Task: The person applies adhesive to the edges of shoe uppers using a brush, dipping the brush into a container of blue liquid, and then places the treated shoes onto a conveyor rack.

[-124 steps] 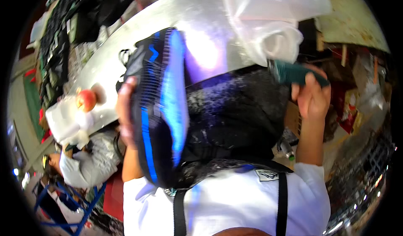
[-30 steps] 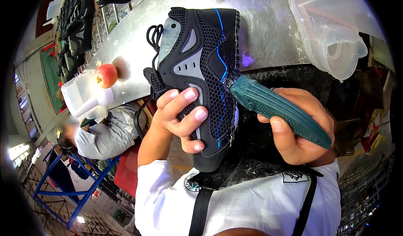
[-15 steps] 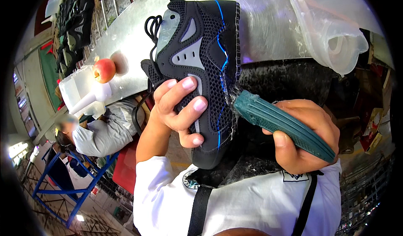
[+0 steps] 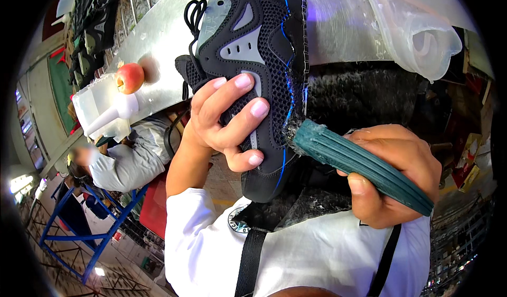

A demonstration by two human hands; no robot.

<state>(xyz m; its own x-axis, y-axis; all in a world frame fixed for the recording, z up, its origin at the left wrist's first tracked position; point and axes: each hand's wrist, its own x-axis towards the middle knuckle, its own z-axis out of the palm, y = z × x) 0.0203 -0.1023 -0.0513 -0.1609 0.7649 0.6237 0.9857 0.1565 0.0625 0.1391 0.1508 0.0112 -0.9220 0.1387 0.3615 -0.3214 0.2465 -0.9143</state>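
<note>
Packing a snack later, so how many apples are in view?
1. The apple sits on the metal bench, left of the black shoe, beside a white plastic container. Others may be hidden.

Metal bench [image 4: 158, 38] (apple [image 4: 129, 78], plastic jug [image 4: 103, 109])

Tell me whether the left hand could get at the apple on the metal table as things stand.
Probably not right away: the left hand is gripping the shoe. The apple lies uncovered to its left.
</note>
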